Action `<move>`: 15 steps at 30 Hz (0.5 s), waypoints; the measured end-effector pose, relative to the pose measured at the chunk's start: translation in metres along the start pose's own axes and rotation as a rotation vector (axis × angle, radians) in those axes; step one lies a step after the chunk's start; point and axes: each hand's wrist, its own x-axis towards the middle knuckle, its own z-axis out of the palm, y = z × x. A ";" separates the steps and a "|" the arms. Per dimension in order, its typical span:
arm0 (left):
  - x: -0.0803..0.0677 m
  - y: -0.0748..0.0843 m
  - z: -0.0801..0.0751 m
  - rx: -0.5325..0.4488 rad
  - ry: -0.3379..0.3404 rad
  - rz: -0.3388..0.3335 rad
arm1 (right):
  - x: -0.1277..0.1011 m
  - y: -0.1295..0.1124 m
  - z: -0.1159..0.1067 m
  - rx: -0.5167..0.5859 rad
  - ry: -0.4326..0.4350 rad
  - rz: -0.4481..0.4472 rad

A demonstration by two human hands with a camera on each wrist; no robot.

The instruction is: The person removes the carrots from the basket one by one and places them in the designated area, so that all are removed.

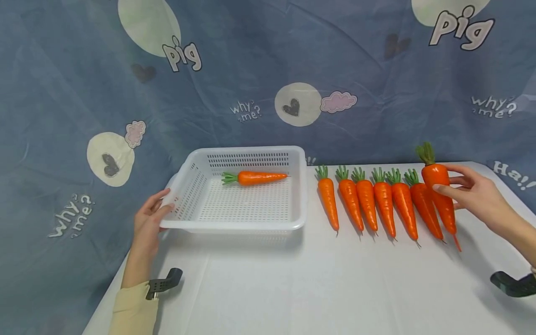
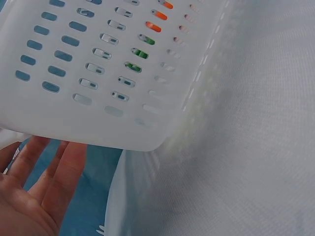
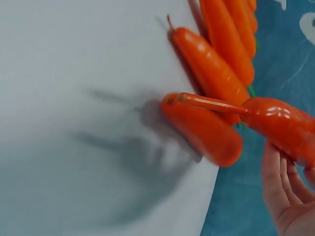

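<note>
On the left, my left hand (image 1: 148,216) grips the left rim of a white plastic basket (image 1: 238,225), thumb at the rim. The left wrist view shows its fingers (image 2: 64,172) below the rim, outside the perforated wall. One orange carrot (image 1: 261,178) with a green top lies inside the basket, along the back. At the far right, my right hand (image 1: 481,193) pinches a large carrot (image 1: 437,179) between thumb and fingers. That carrot is held above the table, root tip pointing down. Right beside it lies another carrot (image 1: 426,209), the last of a row.
Several more carrots (image 1: 384,204) lie side by side right of the basket, green tops toward the back, tips toward the front. They rest on a white-covered table (image 1: 335,288). A blue printed cloth (image 1: 234,56) hangs behind the table's back edge.
</note>
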 end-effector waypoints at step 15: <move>0.030 -0.039 -0.016 -0.002 -0.020 0.043 | 0.005 0.026 -0.006 -0.156 0.019 0.059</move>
